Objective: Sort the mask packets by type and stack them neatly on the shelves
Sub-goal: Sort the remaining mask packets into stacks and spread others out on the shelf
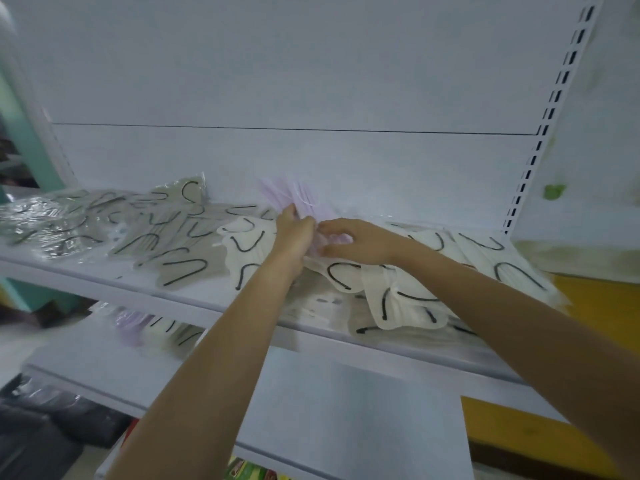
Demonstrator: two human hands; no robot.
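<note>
On the white shelf (93,271), loose mask packets (183,268); white backboard (294,81)

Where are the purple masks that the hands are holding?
In the head view, the purple masks are in the middle of the upper shelf, held by the left hand and right hand, between grey masks leftward and cream masks rightward.

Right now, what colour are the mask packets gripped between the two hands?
The lilac mask packets are pale purple, seen best in the head view.
</note>
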